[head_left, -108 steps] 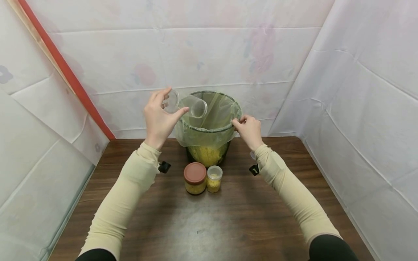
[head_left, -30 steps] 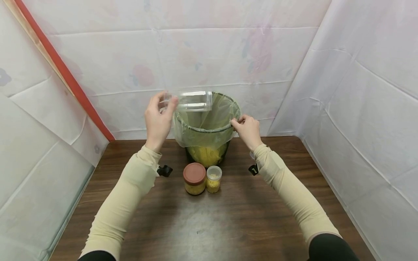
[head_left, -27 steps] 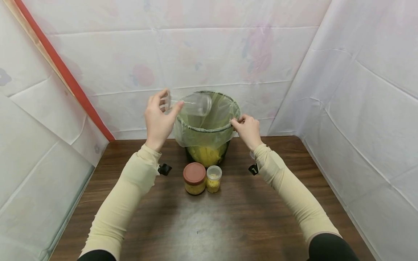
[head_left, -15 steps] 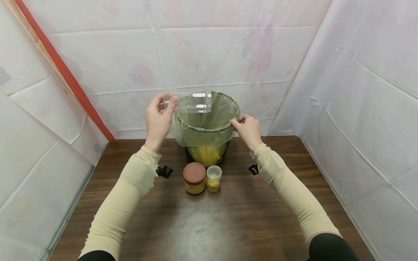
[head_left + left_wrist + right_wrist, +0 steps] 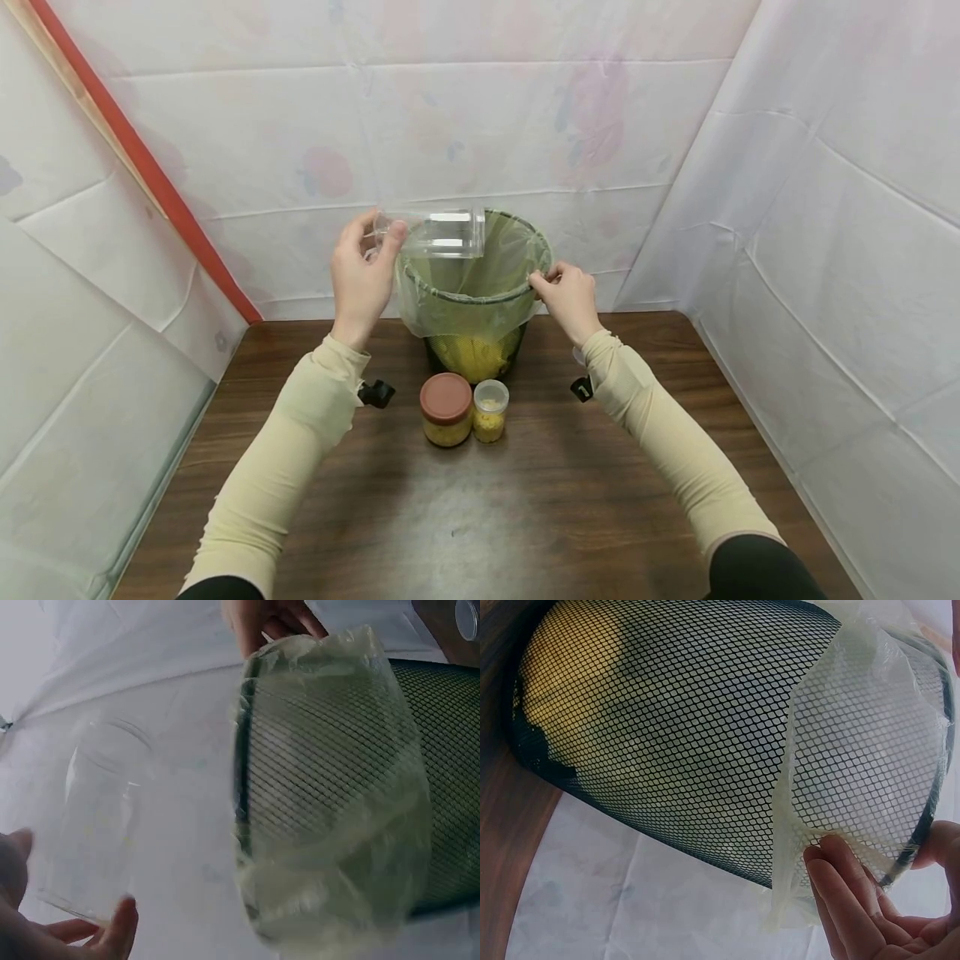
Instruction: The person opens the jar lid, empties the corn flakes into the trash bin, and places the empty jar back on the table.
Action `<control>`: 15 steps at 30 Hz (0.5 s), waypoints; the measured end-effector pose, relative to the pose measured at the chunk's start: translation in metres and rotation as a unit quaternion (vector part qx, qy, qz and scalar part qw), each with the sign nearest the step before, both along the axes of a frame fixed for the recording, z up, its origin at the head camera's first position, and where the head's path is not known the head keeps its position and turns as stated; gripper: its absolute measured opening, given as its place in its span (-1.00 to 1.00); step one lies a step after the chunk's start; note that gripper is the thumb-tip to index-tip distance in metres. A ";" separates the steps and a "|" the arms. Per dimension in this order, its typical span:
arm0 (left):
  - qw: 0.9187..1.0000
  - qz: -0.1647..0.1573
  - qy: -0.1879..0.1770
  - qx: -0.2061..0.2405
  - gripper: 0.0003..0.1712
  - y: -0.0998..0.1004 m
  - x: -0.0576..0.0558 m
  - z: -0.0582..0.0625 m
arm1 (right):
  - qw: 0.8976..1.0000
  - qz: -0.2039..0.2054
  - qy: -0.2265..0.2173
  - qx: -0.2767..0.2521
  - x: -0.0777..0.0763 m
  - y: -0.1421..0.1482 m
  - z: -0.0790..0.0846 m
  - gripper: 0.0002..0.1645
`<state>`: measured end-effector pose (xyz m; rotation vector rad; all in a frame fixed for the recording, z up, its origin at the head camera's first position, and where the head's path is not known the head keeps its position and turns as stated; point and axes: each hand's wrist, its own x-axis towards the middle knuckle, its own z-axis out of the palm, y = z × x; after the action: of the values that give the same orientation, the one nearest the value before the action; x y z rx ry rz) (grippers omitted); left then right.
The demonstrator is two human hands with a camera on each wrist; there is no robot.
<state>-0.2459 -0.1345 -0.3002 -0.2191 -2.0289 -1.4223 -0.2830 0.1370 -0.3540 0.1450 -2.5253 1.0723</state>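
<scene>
My left hand (image 5: 363,279) grips a clear plastic jar (image 5: 446,233) by its base, fingers on one side and thumb on the other. The jar lies sideways in the air over the left part of a mesh waste bin (image 5: 517,346), its rimmed end facing right. In the left wrist view the see-through jar (image 5: 97,817) looks bare but for a few yellow specks. A thin pale-green bin liner (image 5: 480,318) is folded over the bin's rim. At the right of that rim, my right hand (image 5: 567,300) pinches the liner and rim between thumb and fingers, as the right wrist view shows.
In front of the bin stand a jar with a reddish-brown lid (image 5: 447,400) and a small clear-lidded jar (image 5: 491,412) with yellow bits. Yellow matter (image 5: 574,641) sits in the bin's bottom. Patterned cloth (image 5: 480,133) hangs behind the wooden table (image 5: 465,517).
The left hand has turned the clear jar: its open end pointed more toward the viewer 3.6 s and 0.9 s ago, and now it lies side-on. The right hand stays on the rim.
</scene>
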 end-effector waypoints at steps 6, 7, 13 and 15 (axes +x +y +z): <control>0.993 0.050 0.064 -0.092 -0.20 0.001 0.000 -0.006 | 1.000 0.002 0.003 0.005 0.000 -0.002 -0.001 -0.68; 0.993 0.049 0.067 -0.089 -0.19 0.001 0.000 -0.006 | 1.000 0.002 0.002 0.005 0.000 -0.002 -0.001 -0.68; 0.995 0.044 0.039 -0.082 -0.17 -0.002 0.003 -0.006 | 1.000 0.006 -0.005 -0.002 0.000 -0.004 -0.001 -0.69; 0.996 0.041 0.020 -0.077 -0.16 -0.003 0.005 -0.006 | 1.000 0.009 -0.010 -0.006 0.000 -0.003 -0.001 -0.70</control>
<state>-0.2413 -0.1379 -0.3065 -0.2260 -2.0909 -1.2045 -0.2827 0.1341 -0.3549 0.1554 -2.5386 1.1008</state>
